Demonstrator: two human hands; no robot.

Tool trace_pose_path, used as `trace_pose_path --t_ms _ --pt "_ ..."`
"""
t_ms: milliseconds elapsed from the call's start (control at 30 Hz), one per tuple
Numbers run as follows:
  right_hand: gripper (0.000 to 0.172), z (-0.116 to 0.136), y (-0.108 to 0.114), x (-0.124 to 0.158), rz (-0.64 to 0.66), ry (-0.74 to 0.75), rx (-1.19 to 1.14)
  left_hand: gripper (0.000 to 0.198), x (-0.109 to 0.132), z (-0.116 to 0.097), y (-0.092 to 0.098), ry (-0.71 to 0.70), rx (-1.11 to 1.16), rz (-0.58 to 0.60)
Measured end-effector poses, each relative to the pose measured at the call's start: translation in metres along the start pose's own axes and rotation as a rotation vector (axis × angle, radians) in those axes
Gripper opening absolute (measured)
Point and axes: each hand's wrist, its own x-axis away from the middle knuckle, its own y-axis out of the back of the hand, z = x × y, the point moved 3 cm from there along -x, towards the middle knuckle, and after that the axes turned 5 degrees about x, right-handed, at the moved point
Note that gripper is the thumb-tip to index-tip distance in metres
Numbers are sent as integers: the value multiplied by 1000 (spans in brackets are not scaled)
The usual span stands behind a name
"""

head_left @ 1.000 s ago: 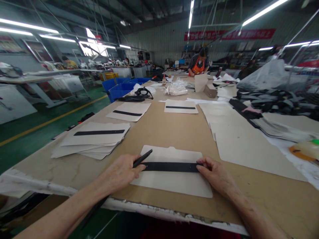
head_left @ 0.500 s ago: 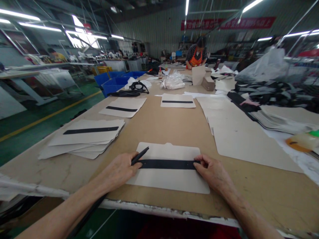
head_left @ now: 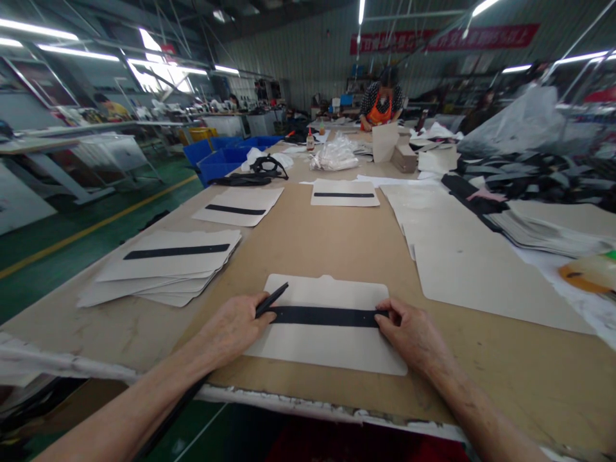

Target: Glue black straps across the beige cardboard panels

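A pale board [head_left: 327, 350] with rounded corners lies in front of me, and a black strip [head_left: 327, 316] runs across it from side to side. My left hand [head_left: 243, 324] is closed around a slim black pointed rod [head_left: 272, 299] whose tip sticks out past the fingers. Its thumb also touches the strip's left end. At the other end, my right hand [head_left: 409, 330] pinches the strip between thumb and fingers. Beneath my left forearm a long black cord-like piece [head_left: 178, 410] hangs over the table edge; whether it joins the rod is hidden.
A stack of pale boards [head_left: 158, 269], the top one bearing a black strip, lies at left. Two similar boards [head_left: 238, 206] [head_left: 345, 193] lie farther back. Large pale sheets [head_left: 481, 256] cover the right side. Blue bins [head_left: 226, 160] stand beyond, and a person in an orange apron [head_left: 380, 112] works at the far end.
Both hands keep their places on the strip and board. The view has shifted very slightly; the person at the far end has moved a little.
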Motion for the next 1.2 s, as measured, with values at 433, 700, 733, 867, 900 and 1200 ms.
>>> trace_pose_path --t_ms 433,700,733,867,900,1200 --pt "22 -13 -7 1 -119 229 -4 19 44 1 5 -277 -4 58" --pt "26 -17 -8 -2 -71 211 10 19 3 10 5 -68 -145 -28" --pt "27 -17 -9 -3 -64 210 15 20 -3 10 3 -52 -146 -23" --pt "27 -20 -9 -4 -61 228 21 21 -17 14 -1 -60 -107 -14" --pt "27 -20 -9 -4 -63 232 19 21 -19 15 -2 -61 -94 -13" --pt "27 -19 -8 -4 -66 237 38 17 -26 21 -6 -42 -47 -30"
